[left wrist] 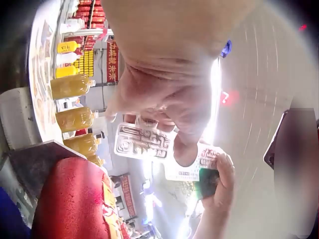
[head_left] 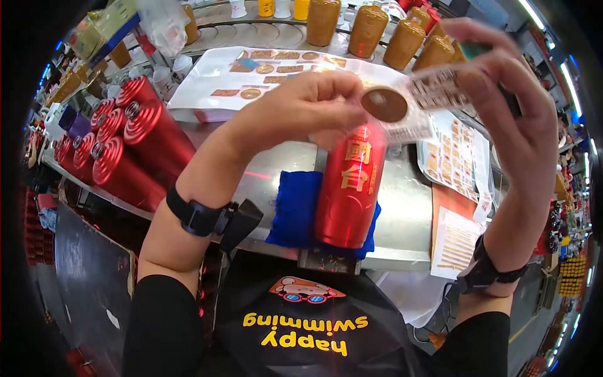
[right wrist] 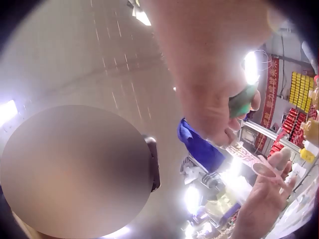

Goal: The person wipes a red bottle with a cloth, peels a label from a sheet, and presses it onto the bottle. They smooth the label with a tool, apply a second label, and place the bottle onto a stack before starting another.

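Between both raised hands stretches a clear sticker sheet with an oval bronze label (head_left: 384, 105) and raised characters (head_left: 440, 88). My left hand (head_left: 301, 110) pinches its left part between thumb and fingers. The other end is pinched by my right hand (head_left: 518, 103), which also has a green object (right wrist: 242, 102) tucked in its palm; its kind cannot be told. Below the hands, a red bottle (head_left: 352, 195) with gold characters lies on a blue cloth (head_left: 292, 207), its upper end overlapped by the sheet in the head view.
Several red bottles (head_left: 141, 144) lie stacked at the left. A white sheet of gold labels (head_left: 213, 78) is behind the hands, more label sheets (head_left: 455, 154) are on the right. Brown bottles (head_left: 369, 31) line the conveyor (head_left: 251, 34) at the back.
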{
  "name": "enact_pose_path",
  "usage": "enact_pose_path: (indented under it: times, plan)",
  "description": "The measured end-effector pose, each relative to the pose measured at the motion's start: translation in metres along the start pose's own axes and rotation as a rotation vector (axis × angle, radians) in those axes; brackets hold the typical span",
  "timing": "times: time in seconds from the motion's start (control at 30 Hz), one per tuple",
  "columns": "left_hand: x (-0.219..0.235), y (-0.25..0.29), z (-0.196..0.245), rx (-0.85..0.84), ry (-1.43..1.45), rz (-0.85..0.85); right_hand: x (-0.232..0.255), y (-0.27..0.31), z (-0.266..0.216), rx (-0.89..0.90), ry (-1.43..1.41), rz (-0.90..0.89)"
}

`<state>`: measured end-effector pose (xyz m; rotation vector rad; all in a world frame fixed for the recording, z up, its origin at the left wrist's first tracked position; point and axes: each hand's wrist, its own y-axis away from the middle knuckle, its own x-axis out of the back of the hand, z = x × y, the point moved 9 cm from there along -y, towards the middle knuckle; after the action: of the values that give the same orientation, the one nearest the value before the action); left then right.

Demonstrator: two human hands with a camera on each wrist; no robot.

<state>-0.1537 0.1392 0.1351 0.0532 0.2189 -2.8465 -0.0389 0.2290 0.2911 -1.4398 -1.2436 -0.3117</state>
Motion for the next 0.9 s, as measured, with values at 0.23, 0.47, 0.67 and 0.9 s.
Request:
enact_pose_path:
  times: [0.23,0.47,0.67,0.9]
  plan:
    - [-0.040,0.070,-0.046,0.230,0.058,-0.161,-0.048,0.117,0.025,-0.389,-0.196,0.106]
    - [-0.032,0.085,-0.091,0.402,0.042,-0.125,-0.103,0.181,0.043,-0.612,-0.316,0.162]
    - [-0.029,0.085,-0.103,0.379,0.056,-0.068,-0.111,0.186,0.047,-0.629,-0.295,0.188]
    - [-0.025,0.084,-0.100,0.357,0.058,-0.036,-0.113,0.184,0.041,-0.610,-0.314,0.205]
